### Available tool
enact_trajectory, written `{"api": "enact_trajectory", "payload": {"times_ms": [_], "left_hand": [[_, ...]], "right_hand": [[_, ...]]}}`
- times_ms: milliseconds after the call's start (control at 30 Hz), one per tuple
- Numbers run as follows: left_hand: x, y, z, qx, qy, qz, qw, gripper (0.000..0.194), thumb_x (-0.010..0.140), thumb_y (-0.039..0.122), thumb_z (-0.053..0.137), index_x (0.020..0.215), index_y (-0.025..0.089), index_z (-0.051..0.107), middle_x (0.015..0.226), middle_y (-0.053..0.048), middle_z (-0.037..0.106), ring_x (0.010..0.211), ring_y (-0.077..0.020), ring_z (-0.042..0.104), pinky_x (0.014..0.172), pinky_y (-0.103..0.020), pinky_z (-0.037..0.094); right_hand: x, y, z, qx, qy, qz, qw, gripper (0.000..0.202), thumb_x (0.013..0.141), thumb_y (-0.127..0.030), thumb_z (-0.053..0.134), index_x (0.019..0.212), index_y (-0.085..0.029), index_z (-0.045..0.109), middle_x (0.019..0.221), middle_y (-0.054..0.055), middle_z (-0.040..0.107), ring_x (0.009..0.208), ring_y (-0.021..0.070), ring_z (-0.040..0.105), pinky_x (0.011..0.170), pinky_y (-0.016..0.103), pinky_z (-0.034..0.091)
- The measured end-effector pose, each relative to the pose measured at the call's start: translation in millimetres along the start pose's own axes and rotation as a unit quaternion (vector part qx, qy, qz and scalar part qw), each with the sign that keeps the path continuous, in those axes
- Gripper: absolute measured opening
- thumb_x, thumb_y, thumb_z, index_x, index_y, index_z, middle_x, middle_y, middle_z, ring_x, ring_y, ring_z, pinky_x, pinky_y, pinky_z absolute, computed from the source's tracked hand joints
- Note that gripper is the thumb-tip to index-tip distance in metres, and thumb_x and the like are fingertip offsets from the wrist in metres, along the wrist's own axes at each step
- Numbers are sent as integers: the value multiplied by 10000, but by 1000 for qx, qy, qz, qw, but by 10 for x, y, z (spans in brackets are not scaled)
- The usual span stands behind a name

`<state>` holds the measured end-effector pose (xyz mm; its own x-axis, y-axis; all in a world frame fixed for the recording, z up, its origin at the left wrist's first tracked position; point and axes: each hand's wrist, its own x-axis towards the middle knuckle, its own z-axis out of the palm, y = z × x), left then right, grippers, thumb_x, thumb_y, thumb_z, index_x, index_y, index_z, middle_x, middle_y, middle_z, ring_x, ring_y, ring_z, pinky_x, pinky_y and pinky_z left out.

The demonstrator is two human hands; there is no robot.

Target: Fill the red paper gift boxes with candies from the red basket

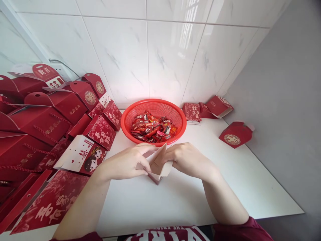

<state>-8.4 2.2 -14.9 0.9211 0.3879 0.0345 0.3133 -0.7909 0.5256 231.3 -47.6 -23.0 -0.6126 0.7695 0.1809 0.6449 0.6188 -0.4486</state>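
Observation:
Between my hands is an open paper box, its pale inside facing up and a bit of dark red outside showing at the bottom corner. My left hand grips the box's left side, thumb at the near edge. On the right side, my right hand has its fingers bent over the rim and into the opening, closed on the box wall. Just beyond the box stands a red plastic basket holding several red-wrapped packets.
Many red gift boxes and bags fill the left side of the white table. Some red boxes lie at the back right, and a single red box sits by the right edge. A tiled wall rises behind.

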Motion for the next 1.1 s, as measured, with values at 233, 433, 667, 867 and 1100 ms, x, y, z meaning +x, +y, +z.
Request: {"api": "enact_trajectory", "payload": {"times_ms": [233,433,667,867,1100], "left_hand": [[-4,185,-57,-9,18,16,1000,287,870,215,591,1112,295,724,1416,-50,520,1311,-259,484,1113,-398,393],[-1,113,-13,0,41,-9,999,206,904,226,546,877,238,749,1262,-42,605,1144,-216,594,981,-323,475],[16,151,58,99,63,-77,990,227,941,304,525,857,231,723,1058,-34,649,996,-195,586,828,-308,475],[-2,153,45,130,86,-86,984,240,927,312,545,806,252,744,1165,-20,652,1047,-218,552,869,-336,477],[-41,197,54,156,93,-46,982,215,911,213,571,803,247,754,1271,-17,605,1122,-222,545,940,-370,458]], "right_hand": [[20,55,-65,117,-100,-128,980,469,726,85,440,913,-239,723,1038,-13,729,1044,158,623,926,308,474],[44,181,-171,272,-180,-110,939,550,775,99,354,993,-242,727,1282,-18,642,1215,130,568,1019,310,446],[-47,36,-128,111,-14,-5,994,152,873,-193,633,1021,-195,667,995,44,711,914,181,653,835,310,496],[-15,-91,23,-23,63,58,996,123,953,-243,543,949,-192,655,924,58,648,781,174,607,708,302,480],[18,-117,72,-142,91,40,985,153,904,-118,569,980,-185,684,971,66,668,913,216,604,894,367,428]]}}
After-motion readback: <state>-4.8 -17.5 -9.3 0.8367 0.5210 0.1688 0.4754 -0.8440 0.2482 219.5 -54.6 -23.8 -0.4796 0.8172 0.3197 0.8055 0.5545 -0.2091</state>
